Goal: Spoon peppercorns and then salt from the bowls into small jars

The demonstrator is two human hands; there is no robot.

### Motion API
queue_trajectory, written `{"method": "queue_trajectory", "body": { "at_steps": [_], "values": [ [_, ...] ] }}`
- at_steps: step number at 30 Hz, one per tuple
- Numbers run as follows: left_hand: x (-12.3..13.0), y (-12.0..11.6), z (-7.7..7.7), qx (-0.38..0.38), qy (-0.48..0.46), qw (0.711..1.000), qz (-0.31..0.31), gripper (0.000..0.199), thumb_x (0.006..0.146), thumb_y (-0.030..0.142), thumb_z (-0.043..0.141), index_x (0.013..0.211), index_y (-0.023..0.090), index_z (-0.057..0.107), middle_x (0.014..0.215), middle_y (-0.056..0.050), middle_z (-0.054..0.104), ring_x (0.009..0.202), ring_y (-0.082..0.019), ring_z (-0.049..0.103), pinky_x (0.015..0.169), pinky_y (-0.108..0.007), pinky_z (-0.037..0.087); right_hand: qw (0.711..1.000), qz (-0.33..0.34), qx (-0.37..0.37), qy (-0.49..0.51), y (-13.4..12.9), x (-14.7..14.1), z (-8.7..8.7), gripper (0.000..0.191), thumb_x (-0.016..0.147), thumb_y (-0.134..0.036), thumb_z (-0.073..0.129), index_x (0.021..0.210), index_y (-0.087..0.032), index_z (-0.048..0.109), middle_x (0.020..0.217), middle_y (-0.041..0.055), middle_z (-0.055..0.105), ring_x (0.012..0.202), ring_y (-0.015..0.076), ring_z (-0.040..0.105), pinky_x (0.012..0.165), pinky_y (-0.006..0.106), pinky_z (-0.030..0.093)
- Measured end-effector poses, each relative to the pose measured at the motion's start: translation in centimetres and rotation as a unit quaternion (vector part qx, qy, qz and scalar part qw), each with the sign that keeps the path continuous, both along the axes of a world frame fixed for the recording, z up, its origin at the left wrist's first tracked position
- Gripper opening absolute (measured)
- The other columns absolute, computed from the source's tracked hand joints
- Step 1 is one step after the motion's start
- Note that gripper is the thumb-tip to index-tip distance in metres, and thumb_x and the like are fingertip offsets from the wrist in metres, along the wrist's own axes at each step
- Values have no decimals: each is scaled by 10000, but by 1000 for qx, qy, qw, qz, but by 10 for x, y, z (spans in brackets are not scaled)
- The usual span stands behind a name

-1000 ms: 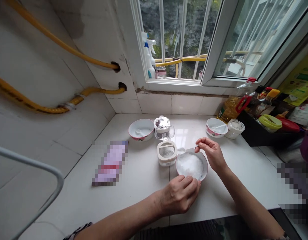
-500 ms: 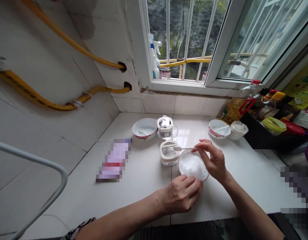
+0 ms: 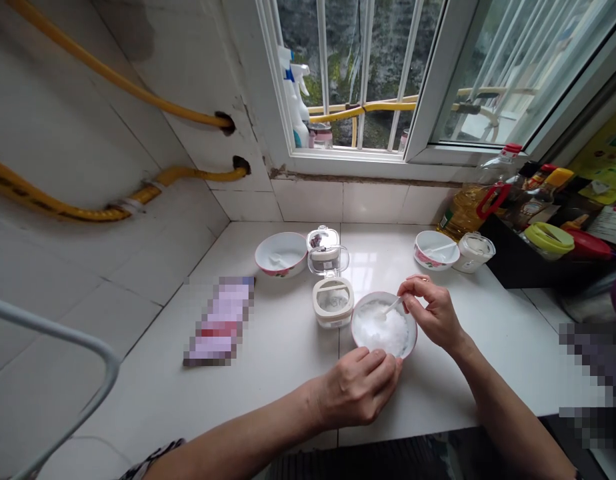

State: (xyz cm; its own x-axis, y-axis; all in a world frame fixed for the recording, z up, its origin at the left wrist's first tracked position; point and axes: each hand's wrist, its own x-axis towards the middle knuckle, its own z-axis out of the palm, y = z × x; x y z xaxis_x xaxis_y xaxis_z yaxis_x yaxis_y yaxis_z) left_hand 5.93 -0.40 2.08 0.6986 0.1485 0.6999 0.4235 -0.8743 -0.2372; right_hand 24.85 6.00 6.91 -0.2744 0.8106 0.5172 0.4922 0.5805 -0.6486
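Note:
My right hand (image 3: 432, 312) pinches the handle of a small white spoon (image 3: 394, 306), whose tip is down in white grains (image 3: 381, 330). Those grains fill much of a bowl (image 3: 413, 339) with a reddish rim. At the bowl's near edge, my left hand (image 3: 361, 385) has its fingers closed on the rim. Just left of the bowl stands a clear seasoning jar (image 3: 333, 303) with a cream collar, its transparent lid (image 3: 329, 260) flipped up at the back. What lies inside the jar is hard to make out.
Behind the jar is another lidded jar (image 3: 322, 239), beside a bowl with a spoon (image 3: 283, 240). Farther right stand a second bowl with a spoon (image 3: 435, 262), a white jar (image 3: 475, 252) and an oil bottle (image 3: 468, 203). A blurred purple packet (image 3: 223, 313) lies left.
My right hand has brought the spoon from over the open jar back to the right and down into the white grains. The left hand stays at the bowl. The view has shifted slightly.

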Motion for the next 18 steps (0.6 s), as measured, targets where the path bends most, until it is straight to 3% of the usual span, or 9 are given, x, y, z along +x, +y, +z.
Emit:
{"method": "queue_trajectory", "body": {
  "at_steps": [4, 11, 18],
  "values": [
    [0, 0, -1, 3, -4, 1000, 7, 143, 914, 88, 578, 1012, 9, 647, 801, -71, 602, 691, -148, 582, 487, -268, 452, 998, 21, -51, 6, -2, -4, -3, 174, 828, -172, 504, 715, -232, 622, 555, -11, 596, 698, 199, 588, 726, 341, 460],
    [1, 0, 3, 2, -19, 1000, 0, 163, 936, 66, 517, 988, 15, 663, 791, -73, 608, 684, -145, 580, 482, -269, 453, 983, -27, -139, 114, 2, -1, -1, 134, 806, -231, 542, 704, -206, 626, 566, -20, 585, 566, 155, 542, 590, 290, 421],
    [2, 0, 3, 7, -33, 999, 1, 172, 938, 63, 508, 970, 24, 673, 782, -68, 613, 680, -142, 579, 471, -267, 442, 973, -23, -163, 162, 5, 2, -1, 117, 805, -253, 558, 737, -196, 635, 543, -26, 579, 531, 146, 531, 576, 288, 417]
  ]
}}
